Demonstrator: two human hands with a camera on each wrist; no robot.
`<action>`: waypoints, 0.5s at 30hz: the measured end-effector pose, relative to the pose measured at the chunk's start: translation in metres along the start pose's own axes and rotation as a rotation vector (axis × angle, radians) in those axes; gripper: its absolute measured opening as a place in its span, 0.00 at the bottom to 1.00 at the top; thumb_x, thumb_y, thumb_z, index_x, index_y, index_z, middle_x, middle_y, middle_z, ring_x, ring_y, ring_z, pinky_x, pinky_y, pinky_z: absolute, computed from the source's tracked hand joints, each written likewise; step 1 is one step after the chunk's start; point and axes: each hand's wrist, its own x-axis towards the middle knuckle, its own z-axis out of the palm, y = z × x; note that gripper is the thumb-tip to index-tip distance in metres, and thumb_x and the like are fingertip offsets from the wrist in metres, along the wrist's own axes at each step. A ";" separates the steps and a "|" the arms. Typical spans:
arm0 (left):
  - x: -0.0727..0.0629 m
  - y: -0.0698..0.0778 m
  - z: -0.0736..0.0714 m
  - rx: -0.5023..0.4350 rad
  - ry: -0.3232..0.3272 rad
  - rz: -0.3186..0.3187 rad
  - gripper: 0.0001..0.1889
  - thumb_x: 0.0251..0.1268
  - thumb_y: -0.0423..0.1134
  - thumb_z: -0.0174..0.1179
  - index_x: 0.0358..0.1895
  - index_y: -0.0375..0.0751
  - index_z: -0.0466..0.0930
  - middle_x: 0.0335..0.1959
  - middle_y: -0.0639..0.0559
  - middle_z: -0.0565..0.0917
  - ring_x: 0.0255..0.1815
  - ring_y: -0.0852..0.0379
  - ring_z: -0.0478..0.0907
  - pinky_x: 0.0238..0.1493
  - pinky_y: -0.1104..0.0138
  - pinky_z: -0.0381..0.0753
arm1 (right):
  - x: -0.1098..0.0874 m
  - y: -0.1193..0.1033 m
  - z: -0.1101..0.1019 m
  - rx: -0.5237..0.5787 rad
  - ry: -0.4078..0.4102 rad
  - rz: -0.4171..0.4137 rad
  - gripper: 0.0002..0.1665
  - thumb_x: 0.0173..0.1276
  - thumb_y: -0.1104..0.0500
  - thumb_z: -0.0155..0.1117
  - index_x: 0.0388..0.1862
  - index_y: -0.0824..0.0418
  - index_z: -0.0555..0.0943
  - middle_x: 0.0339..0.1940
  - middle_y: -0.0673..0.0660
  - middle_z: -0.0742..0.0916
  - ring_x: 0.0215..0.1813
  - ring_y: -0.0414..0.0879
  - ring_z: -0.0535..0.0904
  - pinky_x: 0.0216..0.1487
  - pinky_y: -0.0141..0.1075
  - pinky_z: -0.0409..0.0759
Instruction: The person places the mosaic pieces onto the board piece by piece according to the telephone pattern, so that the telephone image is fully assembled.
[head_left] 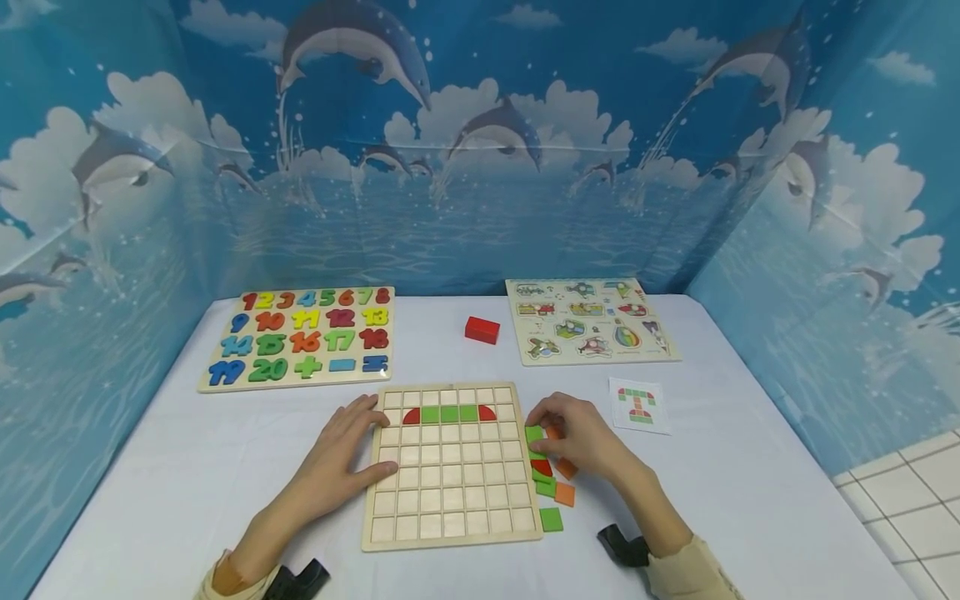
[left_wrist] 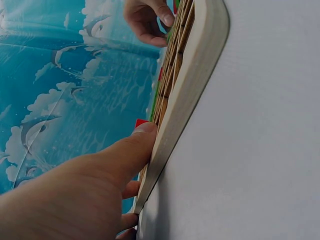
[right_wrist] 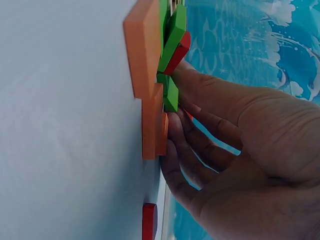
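A wooden grid board [head_left: 441, 524] lies on the table, with a row of three green squares [head_left: 449, 414] between two red quarter-rounds [head_left: 411, 416] near its top. My left hand [head_left: 337, 450] rests against the board's left edge, thumb and fingers spread along the frame. Just off the right edge, my right hand [head_left: 581, 433] pinches a green square [head_left: 534, 434] between thumb and fingers. Under and around it lies a loose pile of green, red and orange pieces [head_left: 565, 495]. In the right wrist view, orange blocks [right_wrist: 142, 50] sit beside the fingers, which partly cover the pile.
A number puzzle [head_left: 307, 342] stands at the back left, and a picture puzzle [head_left: 592, 323] at the back right. Between them is a red block [head_left: 482, 330]. A pattern card [head_left: 638, 406] lies right of my right hand. A dolphin-print curtain [head_left: 450, 208] encloses the table.
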 end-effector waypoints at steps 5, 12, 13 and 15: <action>0.000 0.000 0.000 -0.001 0.003 0.004 0.30 0.62 0.58 0.74 0.62 0.52 0.75 0.83 0.42 0.64 0.86 0.40 0.54 0.86 0.38 0.48 | 0.001 0.001 0.000 0.040 0.010 0.010 0.14 0.62 0.61 0.82 0.39 0.49 0.84 0.35 0.45 0.85 0.43 0.45 0.78 0.49 0.38 0.79; 0.000 0.000 0.001 -0.006 0.012 0.018 0.29 0.63 0.58 0.74 0.61 0.51 0.75 0.83 0.41 0.64 0.86 0.38 0.54 0.85 0.37 0.49 | 0.003 0.003 0.002 0.074 0.037 -0.001 0.11 0.64 0.61 0.81 0.38 0.48 0.86 0.34 0.43 0.86 0.42 0.42 0.80 0.52 0.38 0.84; 0.000 0.000 0.001 -0.008 0.011 0.017 0.29 0.63 0.58 0.74 0.61 0.51 0.75 0.83 0.41 0.64 0.86 0.38 0.54 0.85 0.38 0.49 | 0.003 0.002 0.002 0.080 0.042 -0.005 0.11 0.64 0.61 0.80 0.38 0.48 0.86 0.34 0.43 0.86 0.42 0.42 0.80 0.51 0.37 0.85; -0.001 0.000 0.001 -0.009 0.015 0.021 0.29 0.63 0.59 0.73 0.61 0.51 0.76 0.83 0.40 0.64 0.86 0.38 0.55 0.85 0.37 0.49 | 0.003 0.000 0.002 0.092 0.051 -0.018 0.10 0.65 0.62 0.79 0.39 0.49 0.86 0.34 0.43 0.87 0.41 0.42 0.81 0.50 0.35 0.86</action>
